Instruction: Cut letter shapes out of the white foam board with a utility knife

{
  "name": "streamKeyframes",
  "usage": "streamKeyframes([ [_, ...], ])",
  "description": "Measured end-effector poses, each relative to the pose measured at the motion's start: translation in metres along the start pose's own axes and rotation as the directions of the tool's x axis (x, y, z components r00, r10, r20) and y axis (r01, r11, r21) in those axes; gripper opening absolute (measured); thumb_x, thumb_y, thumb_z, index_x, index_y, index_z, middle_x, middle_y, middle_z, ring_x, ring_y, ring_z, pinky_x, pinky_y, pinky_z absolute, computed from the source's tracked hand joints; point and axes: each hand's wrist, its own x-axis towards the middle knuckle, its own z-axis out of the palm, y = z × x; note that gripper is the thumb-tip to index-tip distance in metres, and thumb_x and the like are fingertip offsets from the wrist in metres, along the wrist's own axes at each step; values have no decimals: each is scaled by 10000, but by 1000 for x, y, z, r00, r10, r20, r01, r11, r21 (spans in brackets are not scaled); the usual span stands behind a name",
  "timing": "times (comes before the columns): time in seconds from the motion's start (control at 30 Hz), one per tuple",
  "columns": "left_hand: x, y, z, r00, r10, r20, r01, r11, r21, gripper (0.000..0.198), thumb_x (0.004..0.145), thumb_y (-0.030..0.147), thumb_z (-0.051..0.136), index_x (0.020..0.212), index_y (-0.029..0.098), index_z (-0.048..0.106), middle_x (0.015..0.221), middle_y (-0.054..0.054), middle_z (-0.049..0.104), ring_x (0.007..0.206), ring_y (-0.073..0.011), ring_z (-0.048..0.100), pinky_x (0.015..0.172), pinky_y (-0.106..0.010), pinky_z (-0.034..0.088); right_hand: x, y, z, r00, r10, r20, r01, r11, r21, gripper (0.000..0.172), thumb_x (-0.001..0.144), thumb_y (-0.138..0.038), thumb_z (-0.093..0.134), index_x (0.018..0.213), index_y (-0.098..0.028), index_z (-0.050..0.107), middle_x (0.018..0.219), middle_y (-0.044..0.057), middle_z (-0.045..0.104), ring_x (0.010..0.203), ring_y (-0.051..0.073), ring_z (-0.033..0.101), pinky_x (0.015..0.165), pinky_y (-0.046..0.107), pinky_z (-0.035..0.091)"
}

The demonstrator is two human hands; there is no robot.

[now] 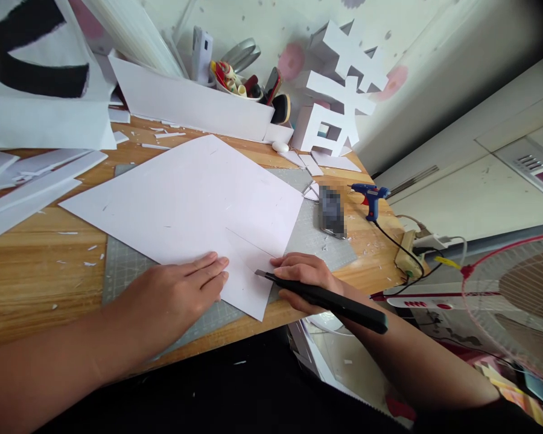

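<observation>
A large white board (185, 193) lies askew over a grey cutting mat (131, 256) on the wooden table. Thin lines mark its surface near the right corner. My left hand (187, 286) rests flat on the board's near edge, fingers stretched out. In my right hand (305, 277) is a black utility knife (330, 299), its blade out and pointing left above the board. The fingers of that hand touch the board's right edge, just below a drawn line.
A phone (332, 211) lies on the mat's right side. Beyond it are a blue glue gun (371, 199) and a power strip (411, 253). White cut-out characters (330, 114) stand at the back. White strips (36, 175) lie at left, and a fan (520, 283) stands right.
</observation>
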Motion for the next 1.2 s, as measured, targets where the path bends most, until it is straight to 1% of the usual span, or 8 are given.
streamKeyframes([
  [0.13, 2, 1, -5, 1000, 1, 14, -1, 1000, -2, 405, 986, 52, 364, 1060, 133, 753, 1169, -97, 770, 1077, -206, 728, 916, -319, 588, -2, 0, -4, 999, -41, 2, 41, 999, 14, 328, 862, -189, 625, 1180, -217, 550, 878, 92, 726, 916, 230, 750, 862, 364, 618],
  [0.27, 2, 1, -7, 999, -43, 24, 44, 997, -61, 385, 999, 83, 384, 1111, 171, 743, 1212, -58, 758, 1116, -191, 712, 942, -313, 586, -4, -2, -7, 999, -37, 10, 37, 999, 35, 341, 872, -179, 599, 1201, -232, 529, 851, 71, 712, 884, 218, 746, 857, 369, 618],
  [0.37, 0, 0, -7, 998, -60, 35, 63, 993, -102, 385, 1003, 97, 390, 1129, 188, 742, 1241, -46, 746, 1151, -191, 696, 957, -310, 585, -7, -3, -7, 999, -46, 4, 46, 997, 69, 354, 874, -176, 584, 1217, -238, 525, 825, 50, 698, 794, 200, 732, 887, 392, 612],
  [0.47, 1, 0, -8, 998, -48, 45, 51, 996, -76, 396, 1015, 109, 373, 1103, 190, 750, 1240, -47, 746, 1153, -192, 698, 957, -317, 593, -12, -4, -7, 999, -42, -5, 42, 996, 76, 355, 875, -181, 591, 1217, -247, 524, 809, 37, 688, 762, 195, 721, 892, 401, 614],
  [0.7, 12, 2, -13, 1000, 18, 26, -18, 999, 27, 500, 1028, 70, 271, 1008, 116, 768, 1134, -103, 775, 1021, -206, 754, 859, -318, 638, -18, -4, -4, 999, -39, -32, 41, 996, 80, 326, 869, -193, 595, 1187, -239, 537, 812, 47, 679, 766, 202, 706, 870, 410, 623],
  [0.83, 8, 1, -12, 999, -8, 33, 9, 1000, -18, 467, 1025, 77, 297, 1033, 122, 762, 1172, -100, 765, 1072, -205, 736, 896, -321, 625, -20, -3, -3, 997, -57, -58, 62, 994, 90, 342, 846, -168, 606, 1181, -212, 550, 796, 48, 654, 755, 200, 685, 852, 415, 633],
  [1.03, -2, 0, -4, 994, -89, 60, 96, 987, -130, 405, 1008, 87, 361, 1167, 177, 722, 1290, -53, 719, 1214, -191, 663, 998, -334, 580, -22, -3, -2, 994, -60, -90, 70, 992, 106, 331, 829, -159, 589, 1152, -219, 551, 769, 48, 645, 726, 201, 673, 815, 398, 636],
  [1.2, -1, -2, -4, 997, -60, 39, 65, 987, -144, 356, 1011, 127, 409, 1113, 176, 746, 1265, -67, 727, 1173, -212, 688, 978, -334, 592, -24, -2, 1, 993, -60, -104, 72, 990, 122, 300, 840, -176, 580, 1134, -233, 554, 773, 45, 663, 735, 204, 690, 817, 398, 626],
])
